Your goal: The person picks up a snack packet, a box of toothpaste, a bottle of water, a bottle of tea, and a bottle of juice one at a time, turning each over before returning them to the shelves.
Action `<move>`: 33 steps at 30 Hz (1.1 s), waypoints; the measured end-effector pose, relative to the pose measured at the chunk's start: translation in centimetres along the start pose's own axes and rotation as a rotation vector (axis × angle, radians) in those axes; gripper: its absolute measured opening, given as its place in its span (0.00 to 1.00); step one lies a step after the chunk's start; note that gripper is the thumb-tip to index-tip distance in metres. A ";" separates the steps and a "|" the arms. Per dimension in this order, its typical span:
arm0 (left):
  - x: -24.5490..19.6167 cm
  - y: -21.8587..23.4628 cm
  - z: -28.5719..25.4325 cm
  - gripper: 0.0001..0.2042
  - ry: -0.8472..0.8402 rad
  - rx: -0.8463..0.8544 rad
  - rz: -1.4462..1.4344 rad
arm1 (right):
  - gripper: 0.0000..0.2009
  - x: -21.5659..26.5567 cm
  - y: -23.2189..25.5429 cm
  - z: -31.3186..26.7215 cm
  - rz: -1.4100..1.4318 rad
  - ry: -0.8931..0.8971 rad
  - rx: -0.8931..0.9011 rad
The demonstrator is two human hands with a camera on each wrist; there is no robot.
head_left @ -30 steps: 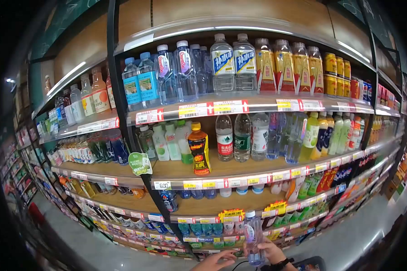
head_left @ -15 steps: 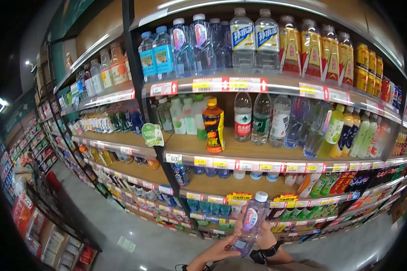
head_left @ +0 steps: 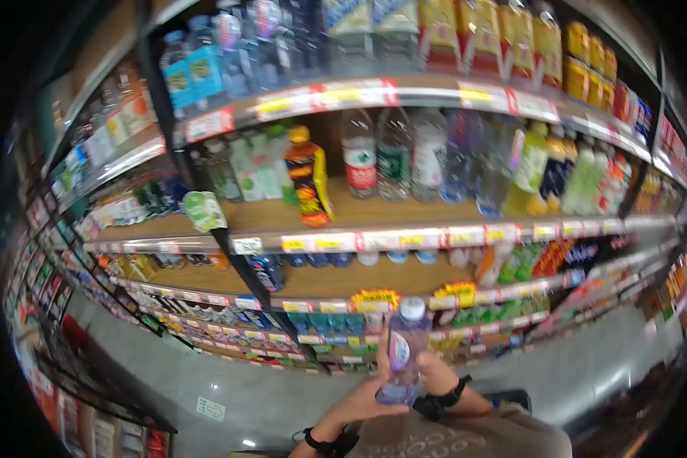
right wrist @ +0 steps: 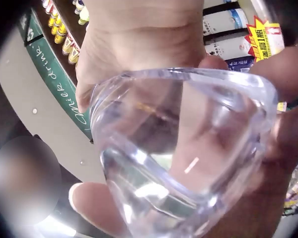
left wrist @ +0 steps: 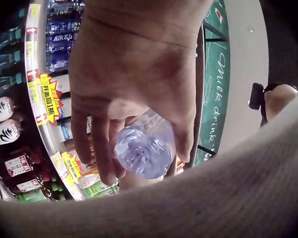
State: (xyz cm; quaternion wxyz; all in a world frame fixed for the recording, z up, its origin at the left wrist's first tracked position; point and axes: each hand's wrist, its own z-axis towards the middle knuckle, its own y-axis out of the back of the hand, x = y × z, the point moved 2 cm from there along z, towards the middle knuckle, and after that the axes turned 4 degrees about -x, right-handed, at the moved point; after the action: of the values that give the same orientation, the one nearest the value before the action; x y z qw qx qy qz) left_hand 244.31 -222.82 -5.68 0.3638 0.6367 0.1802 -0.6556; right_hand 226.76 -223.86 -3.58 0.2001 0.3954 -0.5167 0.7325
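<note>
A clear, violet-tinted drink bottle (head_left: 404, 343) with a white cap stands roughly upright in front of my torso, its pink-and-white label facing up toward me. My left hand (head_left: 362, 401) holds its lower part from the left, the thumb along the bottom. From the right, my right hand (head_left: 438, 373) grips the bottle's body, and fingers show behind its left edge. In the left wrist view, the ridged base of the bottle (left wrist: 145, 148) sits between thumb and fingers. The right wrist view is largely filled by the see-through bottle base (right wrist: 218, 183), with the palm close behind.
Drink shelves rise in front. An orange-and-black bottle (head_left: 307, 179) with a yellow cap stands near the edge of one shelf (head_left: 359, 212), beside several water bottles. Yellow starburst signs (head_left: 377, 301) hang lower down. Grey floor (head_left: 259, 397) lies left, with another rack (head_left: 99, 427) beyond.
My left hand, earlier apart from the bottle, has come to hold its lower part. The bottle has been raised closer to me. The head view has shifted, lowering its gaze.
</note>
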 end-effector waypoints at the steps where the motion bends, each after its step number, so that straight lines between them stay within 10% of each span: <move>1: 0.1 -0.2 0.2 0.38 -0.025 -0.023 -0.006 | 0.45 0.6 -0.8 0.3 0.048 0.018 0.008; 15: -0.9 -0.7 2.0 0.35 0.103 -0.130 -0.175 | 0.37 2.5 0.4 -1.5 0.202 0.387 -0.177; 22: -4.0 -0.4 1.3 0.37 -0.212 -0.370 0.693 | 0.29 3.6 2.2 -2.0 0.459 0.438 -0.205; 30: -4.6 -1.4 0.4 0.37 -0.012 -0.327 0.646 | 0.31 2.4 2.3 -1.8 0.517 0.426 -0.480; 33: -5.3 -1.5 0.6 0.38 -0.250 -0.324 0.729 | 0.31 3.0 1.8 -2.1 0.487 0.426 -0.414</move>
State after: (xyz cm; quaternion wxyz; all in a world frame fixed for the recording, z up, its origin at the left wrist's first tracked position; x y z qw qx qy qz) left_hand 242.40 -220.96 -0.78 0.6865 0.5089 -0.0017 -0.5194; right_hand 222.89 -222.95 -2.68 0.1989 0.0510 -0.6794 0.7044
